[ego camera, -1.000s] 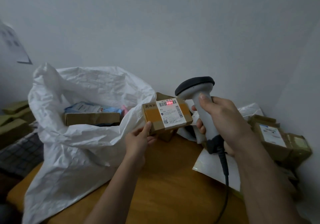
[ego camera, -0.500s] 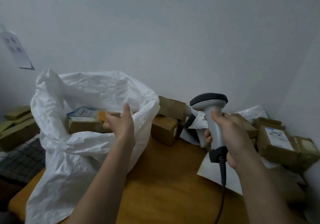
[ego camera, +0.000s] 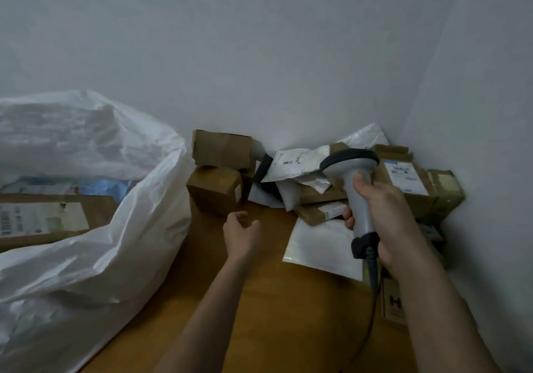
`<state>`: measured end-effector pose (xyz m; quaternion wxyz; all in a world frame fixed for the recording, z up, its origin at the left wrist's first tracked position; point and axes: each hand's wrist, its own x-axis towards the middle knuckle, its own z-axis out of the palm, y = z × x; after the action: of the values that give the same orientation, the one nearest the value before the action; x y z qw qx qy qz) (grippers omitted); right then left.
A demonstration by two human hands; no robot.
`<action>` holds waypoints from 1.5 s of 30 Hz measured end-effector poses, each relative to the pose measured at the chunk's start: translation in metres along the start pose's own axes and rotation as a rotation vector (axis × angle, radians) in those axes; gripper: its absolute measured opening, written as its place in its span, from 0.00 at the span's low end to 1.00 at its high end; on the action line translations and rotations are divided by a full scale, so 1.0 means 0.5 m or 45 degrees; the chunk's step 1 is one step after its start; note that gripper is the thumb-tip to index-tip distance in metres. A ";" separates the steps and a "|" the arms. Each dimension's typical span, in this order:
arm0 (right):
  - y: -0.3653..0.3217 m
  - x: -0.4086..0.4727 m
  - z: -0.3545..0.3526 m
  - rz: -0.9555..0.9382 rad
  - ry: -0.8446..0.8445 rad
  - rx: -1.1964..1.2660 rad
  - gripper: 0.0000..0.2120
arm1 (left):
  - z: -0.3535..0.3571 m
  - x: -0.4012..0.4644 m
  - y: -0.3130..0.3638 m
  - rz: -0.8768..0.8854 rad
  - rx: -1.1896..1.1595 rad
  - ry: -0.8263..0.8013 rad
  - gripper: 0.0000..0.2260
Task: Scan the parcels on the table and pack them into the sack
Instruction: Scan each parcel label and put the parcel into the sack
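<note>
The big white sack (ego camera: 95,245) stands open at the left, with a labelled cardboard parcel (ego camera: 52,216) and blue packets inside. My left hand (ego camera: 240,235) hovers empty above the wooden table (ego camera: 259,315), fingers loosely curled, just in front of a small brown box (ego camera: 215,189). A second brown box (ego camera: 222,149) stands behind that one. My right hand (ego camera: 383,211) grips the handle of the grey barcode scanner (ego camera: 353,176), held upright over a pile of white mailers (ego camera: 297,162) and flat cardboard parcels (ego camera: 320,212) in the corner.
Walls close off the back and right side. A labelled carton (ego camera: 406,178) and another brown box (ego camera: 445,189) sit against the right wall. A white mailer (ego camera: 320,242) lies flat under the scanner, whose cable (ego camera: 373,292) hangs down. A small dark-printed box (ego camera: 393,300) sits near my right forearm.
My left hand put the orange-taped parcel into the sack, let go and swung right toward the boxes. The view turned right. The scanner stayed in my right hand.
</note>
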<state>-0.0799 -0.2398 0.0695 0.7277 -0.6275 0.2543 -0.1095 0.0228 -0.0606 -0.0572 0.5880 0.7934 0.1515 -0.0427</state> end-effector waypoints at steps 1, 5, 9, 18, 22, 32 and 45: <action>0.006 0.018 -0.009 0.017 0.013 0.000 0.12 | 0.022 0.011 -0.016 -0.057 0.042 -0.065 0.14; 0.028 0.100 -0.034 0.079 0.049 -0.001 0.12 | 0.103 0.053 -0.073 -0.080 0.374 -0.360 0.19; 0.056 0.176 -0.056 0.147 0.068 -0.027 0.12 | 0.176 0.088 -0.135 0.452 1.166 -0.750 0.33; 0.125 0.257 -0.120 0.301 0.233 -0.056 0.13 | 0.295 0.127 -0.206 0.741 1.642 -1.093 0.35; 0.123 0.250 -0.130 0.321 0.259 -0.020 0.13 | 0.275 0.137 -0.213 0.690 1.333 -1.068 0.25; 0.086 0.144 -0.094 0.219 0.150 0.026 0.13 | 0.128 0.050 -0.173 0.225 0.326 -0.427 0.05; 0.214 -0.030 -0.066 0.495 -0.148 -0.098 0.12 | -0.014 -0.115 -0.400 -0.664 0.038 -0.220 0.32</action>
<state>-0.1264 -0.2406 -0.0332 0.7241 -0.5993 0.3321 0.0791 -0.0906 -0.0124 -0.2252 0.5562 0.7295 0.2993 -0.2626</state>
